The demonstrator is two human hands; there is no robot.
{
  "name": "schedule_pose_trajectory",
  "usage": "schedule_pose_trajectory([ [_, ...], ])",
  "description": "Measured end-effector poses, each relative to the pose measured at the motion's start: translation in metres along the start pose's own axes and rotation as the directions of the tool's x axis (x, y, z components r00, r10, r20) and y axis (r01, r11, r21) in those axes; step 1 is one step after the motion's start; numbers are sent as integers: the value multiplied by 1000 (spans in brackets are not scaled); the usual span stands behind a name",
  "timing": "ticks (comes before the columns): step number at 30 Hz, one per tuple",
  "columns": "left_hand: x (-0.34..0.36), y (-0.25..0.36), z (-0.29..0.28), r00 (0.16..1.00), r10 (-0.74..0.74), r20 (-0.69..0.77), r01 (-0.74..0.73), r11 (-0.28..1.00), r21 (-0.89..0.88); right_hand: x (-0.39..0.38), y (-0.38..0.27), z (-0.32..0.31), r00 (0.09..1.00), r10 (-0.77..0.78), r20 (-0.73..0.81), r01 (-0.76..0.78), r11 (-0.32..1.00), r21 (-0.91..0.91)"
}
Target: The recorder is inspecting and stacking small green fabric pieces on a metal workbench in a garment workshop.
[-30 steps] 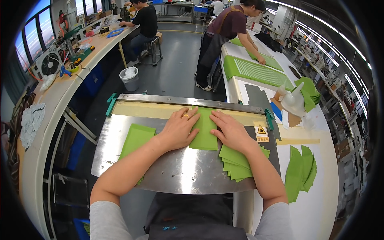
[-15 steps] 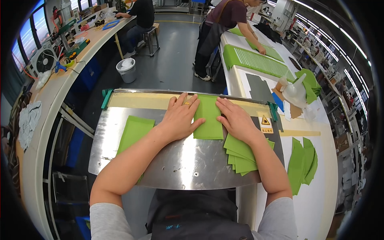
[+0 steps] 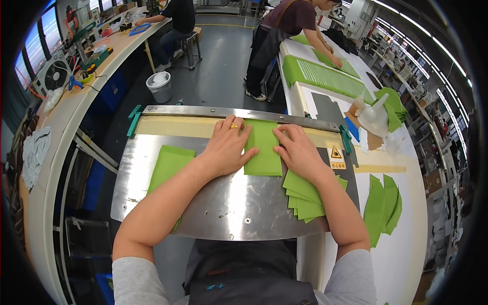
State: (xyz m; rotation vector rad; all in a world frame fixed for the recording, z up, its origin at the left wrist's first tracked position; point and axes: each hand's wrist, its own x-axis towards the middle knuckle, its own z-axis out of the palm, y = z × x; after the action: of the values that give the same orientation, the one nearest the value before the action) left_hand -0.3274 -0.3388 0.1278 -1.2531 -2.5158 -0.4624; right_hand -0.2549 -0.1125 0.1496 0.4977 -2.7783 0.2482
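A green fabric piece (image 3: 263,152) lies flat on a steel plate (image 3: 223,203), its far end at the long metal bar (image 3: 203,111). My left hand (image 3: 229,148) rests along its left edge, thumb on the fabric, fingers apart and slightly bent. On the right edge sits my right hand (image 3: 297,150), fingertips touching the fabric and fingers loosely curved. Beneath my right wrist is a fanned stack of green pieces (image 3: 305,198). Another green piece (image 3: 170,165) lies left of my left forearm, which partly covers it.
Green clamps (image 3: 134,122) flank the bar. On the right table are green offcuts (image 3: 382,208) and a white bottle (image 3: 375,114). A co-worker (image 3: 284,35) handles green sheets beyond. At left runs a long workbench (image 3: 66,124); a waste bin (image 3: 160,89) stands on the floor.
The metal bar at the far edge now shows a broader face with screws. My fingers have drawn back slightly and bent more. The green piece stays between my hands.
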Motion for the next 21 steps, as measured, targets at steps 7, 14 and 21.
schedule_pose_trajectory([
  [7,-3,-1,-8,999,40,-16,-41,998,-42,0,-2,-3,1000,16,9,-16,1000,3],
  [14,3,19,-13,999,38,-11,-38,997,61,4,-4,-16,995,-101,9,101,995,-21],
  [21,5,7,-4,971,215,102,-124,822,-556,3,-7,-11,1000,15,-5,-12,928,371],
])
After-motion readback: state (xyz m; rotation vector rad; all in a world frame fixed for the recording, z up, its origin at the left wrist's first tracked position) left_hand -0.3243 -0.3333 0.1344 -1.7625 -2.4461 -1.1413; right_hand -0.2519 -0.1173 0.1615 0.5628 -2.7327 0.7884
